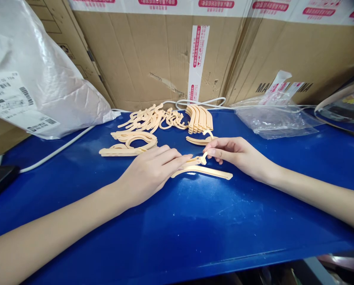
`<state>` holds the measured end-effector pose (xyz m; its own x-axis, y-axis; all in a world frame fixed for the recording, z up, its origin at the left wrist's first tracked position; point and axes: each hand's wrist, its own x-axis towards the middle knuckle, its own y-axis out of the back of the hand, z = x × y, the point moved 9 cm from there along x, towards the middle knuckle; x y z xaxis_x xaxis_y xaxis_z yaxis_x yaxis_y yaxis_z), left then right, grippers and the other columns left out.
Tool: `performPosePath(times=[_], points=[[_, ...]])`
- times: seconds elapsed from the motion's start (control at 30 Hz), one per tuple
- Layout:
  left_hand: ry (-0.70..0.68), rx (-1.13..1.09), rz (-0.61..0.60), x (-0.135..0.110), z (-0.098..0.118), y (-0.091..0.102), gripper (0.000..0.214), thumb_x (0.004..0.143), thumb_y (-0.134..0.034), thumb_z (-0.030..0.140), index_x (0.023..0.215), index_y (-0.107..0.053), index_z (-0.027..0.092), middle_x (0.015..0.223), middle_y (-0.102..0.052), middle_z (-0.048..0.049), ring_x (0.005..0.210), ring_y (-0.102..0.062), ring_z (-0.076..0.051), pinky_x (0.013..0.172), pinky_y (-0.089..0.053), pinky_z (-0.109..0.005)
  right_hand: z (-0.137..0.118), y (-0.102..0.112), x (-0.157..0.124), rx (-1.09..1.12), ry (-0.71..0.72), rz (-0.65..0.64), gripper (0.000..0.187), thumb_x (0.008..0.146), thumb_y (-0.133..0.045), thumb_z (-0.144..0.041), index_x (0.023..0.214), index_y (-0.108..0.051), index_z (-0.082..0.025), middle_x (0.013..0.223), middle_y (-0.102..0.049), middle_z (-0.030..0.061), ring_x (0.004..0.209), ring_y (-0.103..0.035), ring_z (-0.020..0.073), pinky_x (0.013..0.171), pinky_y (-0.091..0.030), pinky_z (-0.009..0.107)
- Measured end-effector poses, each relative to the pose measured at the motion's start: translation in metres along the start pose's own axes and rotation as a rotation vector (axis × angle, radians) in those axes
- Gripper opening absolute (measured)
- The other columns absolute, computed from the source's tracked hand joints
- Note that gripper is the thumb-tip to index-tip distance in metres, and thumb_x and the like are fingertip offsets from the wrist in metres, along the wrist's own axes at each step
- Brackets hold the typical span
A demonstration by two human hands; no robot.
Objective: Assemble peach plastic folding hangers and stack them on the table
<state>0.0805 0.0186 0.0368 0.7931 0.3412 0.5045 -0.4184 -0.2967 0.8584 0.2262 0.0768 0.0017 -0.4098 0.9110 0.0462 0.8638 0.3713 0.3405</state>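
Note:
Beige plastic hanger parts lie around both hands. My left hand [154, 168] is closed over a hanger arm [191, 161], its fingers together and pointing right; its thumb is hidden. Between thumb and fingers my right hand [231, 153] pinches a hanger hook [204, 158], whose lower end meets the arm's right end. Whether the two are joined I cannot tell. A second curved arm [211, 171] lies just in front, partly under my left hand. Behind my right fingers is another loose arm [194, 140].
Several folded hanger pieces [129, 140] lie behind my left hand. Farther back are a heap of hooks [151, 118] and a stack of arms [199, 118] on the blue table [194, 225]. Cardboard boxes [153, 51], a white parcel [58, 91], a cable [58, 152] and a plastic bag [271, 120] surround them.

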Motion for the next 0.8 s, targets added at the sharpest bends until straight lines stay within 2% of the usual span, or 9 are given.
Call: performPosePath(times=[0.8], points=[[-0.036, 0.121, -0.036, 0.0004, 0.0045, -0.0026, 0.033, 0.095, -0.042, 0.006, 0.125, -0.055, 0.007, 0.097, -0.067, -0.0081, 0.082, -0.058, -0.02, 0.074, -0.048, -0.034, -0.0086, 0.0019, -0.0052, -0.077, 0.076, 0.042, 0.025, 0.087, -0.062, -0.042, 0.089, -0.069, -0.018, 0.087, -0.065, 0.0026, 0.067, -0.053, 0.0112, 0.057, -0.043, 0.024]])
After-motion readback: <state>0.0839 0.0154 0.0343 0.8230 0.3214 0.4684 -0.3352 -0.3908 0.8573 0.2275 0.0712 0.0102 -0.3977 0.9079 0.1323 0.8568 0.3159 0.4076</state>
